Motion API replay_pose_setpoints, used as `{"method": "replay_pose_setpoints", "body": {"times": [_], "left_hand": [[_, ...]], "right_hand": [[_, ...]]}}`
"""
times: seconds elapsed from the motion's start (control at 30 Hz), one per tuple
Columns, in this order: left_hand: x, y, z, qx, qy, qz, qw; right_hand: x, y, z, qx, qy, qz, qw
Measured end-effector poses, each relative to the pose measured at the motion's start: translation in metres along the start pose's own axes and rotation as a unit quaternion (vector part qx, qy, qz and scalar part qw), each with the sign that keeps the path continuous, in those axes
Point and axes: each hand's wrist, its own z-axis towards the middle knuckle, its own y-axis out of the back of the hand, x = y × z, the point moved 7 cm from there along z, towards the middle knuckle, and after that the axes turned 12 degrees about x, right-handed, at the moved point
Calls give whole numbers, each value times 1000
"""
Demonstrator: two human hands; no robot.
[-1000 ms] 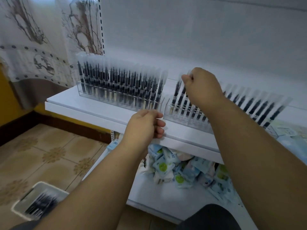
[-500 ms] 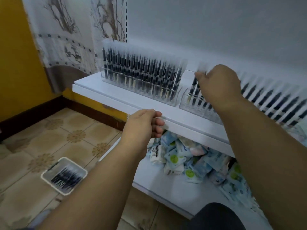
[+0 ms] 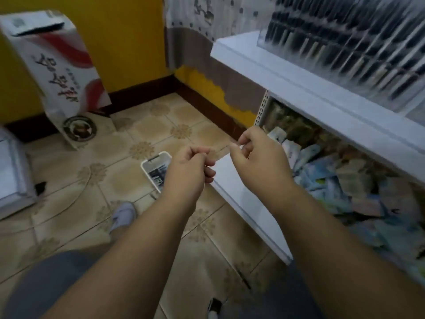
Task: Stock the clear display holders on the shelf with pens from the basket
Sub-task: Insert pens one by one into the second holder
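Note:
The white basket (image 3: 153, 167) lies on the tiled floor with dark pens in it, partly hidden behind my left hand (image 3: 191, 167). That hand hovers over the basket's right side, fingers curled in, and nothing shows in it. My right hand (image 3: 257, 162) hangs beside it over the corner of the lower shelf (image 3: 241, 201), fingers curled with thumb near forefinger, and no pen is visible in it. The clear display holders (image 3: 345, 42), packed with rows of dark pens, stand blurred on the upper shelf (image 3: 299, 88) at the top right.
Small packets (image 3: 345, 180) are heaped on the lower shelf. A printed cardboard box (image 3: 57, 65) leans on the yellow wall at the left. A white unit (image 3: 9, 178) stands at the left edge. My slippered foot (image 3: 124, 215) rests on the tiles below the basket.
The view has swung down and left to the floor. My right hand left the holder's pens and dropped low; my left hand came down from the shelf edge to above the basket.

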Motion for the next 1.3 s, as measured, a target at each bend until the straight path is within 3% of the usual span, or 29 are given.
{"method": "replay_pose_setpoints", "body": {"times": [0.2, 0.4, 0.53, 0.63, 0.77, 0.9, 1.0, 1.17, 1.3], "left_hand": [[98, 96, 60, -95, 78, -5, 992], [195, 164, 136, -163, 169, 34, 971], [249, 198, 197, -159, 215, 136, 954], [276, 211, 249, -112, 211, 275, 931], [316, 212, 327, -7, 204, 478, 854], [373, 220, 372, 89, 284, 665, 685], [400, 227, 387, 120, 311, 719, 610], [425, 221, 398, 137, 254, 786, 547], [420, 219, 401, 140, 225, 778, 570]], "right_hand": [[-19, -154, 58, 133, -9, 17, 991], [-55, -280, 115, 192, -25, 19, 981], [-84, -352, 149, 228, -57, 24, 972], [-106, -392, 168, 248, -77, 30, 965], [-131, -441, 193, 247, -71, 38, 966], [-159, -471, 211, 245, -77, 39, 966], [-174, -481, 218, 241, -82, 51, 966], [-184, -487, 219, 246, -92, 81, 962], [-183, -491, 218, 246, -94, 77, 962]]}}
